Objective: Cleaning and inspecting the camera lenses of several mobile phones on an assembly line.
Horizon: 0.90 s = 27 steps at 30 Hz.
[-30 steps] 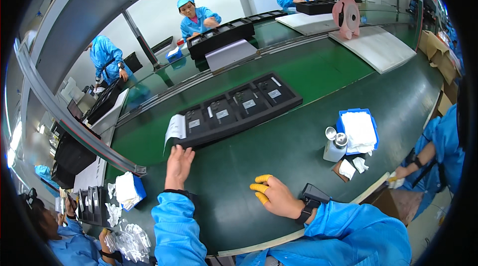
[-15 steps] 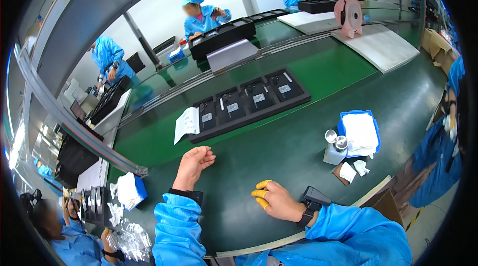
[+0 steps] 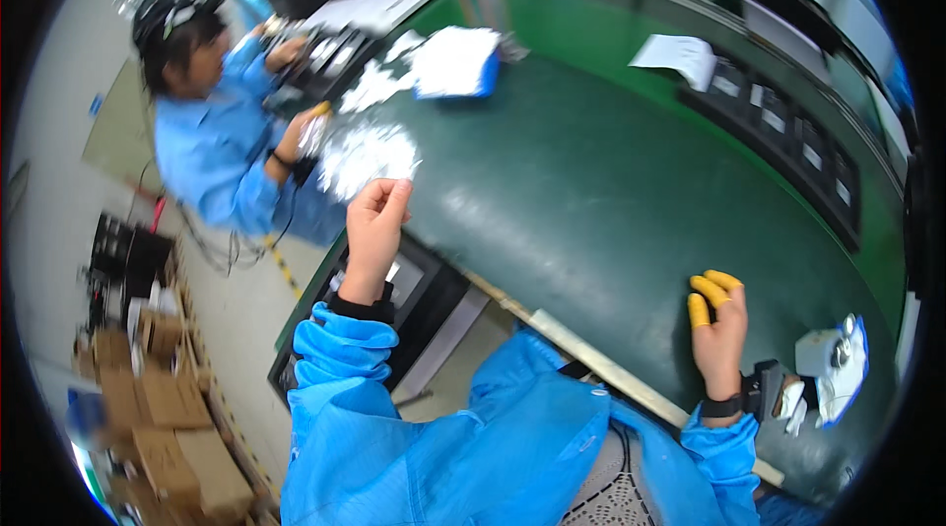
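My left hand (image 3: 376, 229) is raised at the near left edge of the bench, thumb and fingers pressed together. Its fingertips overlap a pile of crumpled clear plastic film (image 3: 367, 157); whether they pinch a piece of it I cannot make out. My right hand (image 3: 719, 324), with yellow finger cots on several fingers, rests over the dark green bench top (image 3: 581, 211), fingers stretched out and holding nothing. Beside its wrist are a white bottle with a metal top (image 3: 816, 354) and a blue box of white wipes (image 3: 845, 383).
A black tray (image 3: 788, 171) of flat dark devices lies at the far right, a white paper sheet (image 3: 678, 58) on its end. Another blue box of wipes (image 3: 453, 63) sits at the back left. A co-worker (image 3: 222, 142) works at the left. Under the bench stands a black case (image 3: 424, 295).
My view has swung left and down. My left hand has moved from the middle of the bench to the plastic film; my right hand's fingers have stretched out.
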Available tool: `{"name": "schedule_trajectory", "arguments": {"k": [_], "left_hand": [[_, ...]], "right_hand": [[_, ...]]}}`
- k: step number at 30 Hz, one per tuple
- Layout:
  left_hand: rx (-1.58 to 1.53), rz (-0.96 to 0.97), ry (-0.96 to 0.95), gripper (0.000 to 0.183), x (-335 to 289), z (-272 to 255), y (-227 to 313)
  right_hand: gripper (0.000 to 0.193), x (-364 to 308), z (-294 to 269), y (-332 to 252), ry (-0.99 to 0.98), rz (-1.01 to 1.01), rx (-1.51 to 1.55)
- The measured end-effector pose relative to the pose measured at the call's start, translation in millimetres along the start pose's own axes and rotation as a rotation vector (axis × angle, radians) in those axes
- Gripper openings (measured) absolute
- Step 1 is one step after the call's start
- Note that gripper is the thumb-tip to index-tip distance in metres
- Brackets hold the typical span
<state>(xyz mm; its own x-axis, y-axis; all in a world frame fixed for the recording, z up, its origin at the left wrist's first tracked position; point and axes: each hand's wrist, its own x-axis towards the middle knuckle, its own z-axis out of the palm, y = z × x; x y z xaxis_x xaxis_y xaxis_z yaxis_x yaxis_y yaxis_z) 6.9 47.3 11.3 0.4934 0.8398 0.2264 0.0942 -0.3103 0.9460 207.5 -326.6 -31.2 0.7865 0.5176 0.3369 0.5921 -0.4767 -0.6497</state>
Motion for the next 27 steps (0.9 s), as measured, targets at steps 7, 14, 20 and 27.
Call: {"name": "schedule_trajectory", "arguments": {"k": [7, 14, 20, 27], "left_hand": [[0.637, -0.153, -0.032, 0.033, -88, -83, -114], [0.963, 0.084, -0.174, 0.042, -122, -54, -111], [0.764, 0.104, -0.141, 0.029, -134, -71, -86], [0.664, 0.22, -0.351, 0.033, -198, -88, -32]], "right_hand": [[0.019, -1, 9, 0, -0.067, 0.045, -0.046], [0.02, -10, 10, -36, -0.179, 0.098, 0.042], [0.022, -21, 41, -112, -0.405, -0.142, 0.233], [0.056, -62, 142, -148, -0.935, 0.257, 0.73]]}}
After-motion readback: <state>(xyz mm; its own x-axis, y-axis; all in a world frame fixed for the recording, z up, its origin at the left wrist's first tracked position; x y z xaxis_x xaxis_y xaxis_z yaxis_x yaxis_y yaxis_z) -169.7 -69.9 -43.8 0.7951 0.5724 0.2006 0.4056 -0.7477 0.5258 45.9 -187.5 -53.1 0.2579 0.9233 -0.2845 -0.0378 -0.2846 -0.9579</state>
